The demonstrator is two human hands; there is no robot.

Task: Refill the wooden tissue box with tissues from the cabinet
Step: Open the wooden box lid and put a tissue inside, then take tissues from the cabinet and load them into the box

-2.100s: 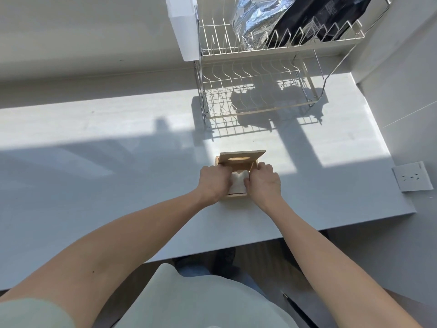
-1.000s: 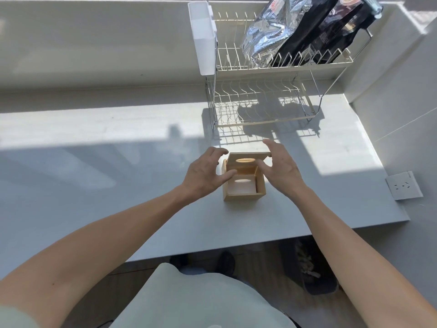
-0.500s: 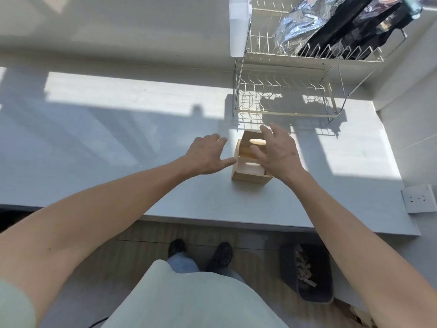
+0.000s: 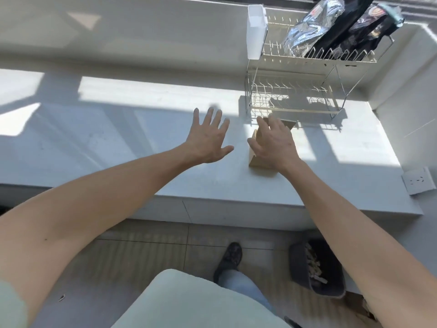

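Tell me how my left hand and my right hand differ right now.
The left hand is spread flat with fingers splayed, while the right hand is curved, fingers bent. The left hand holds nothing and is clear of the wooden tissue box; the right hand is over the box and hides most of it. Whether it grips the box is unclear. Both are bare and reach out over the white counter.

Both bare arms extended forward; left hand (image 4: 208, 140) flat, fingers spread, holding nothing; right hand (image 4: 274, 144) palm down, fingers loosely curled, grip unclear.
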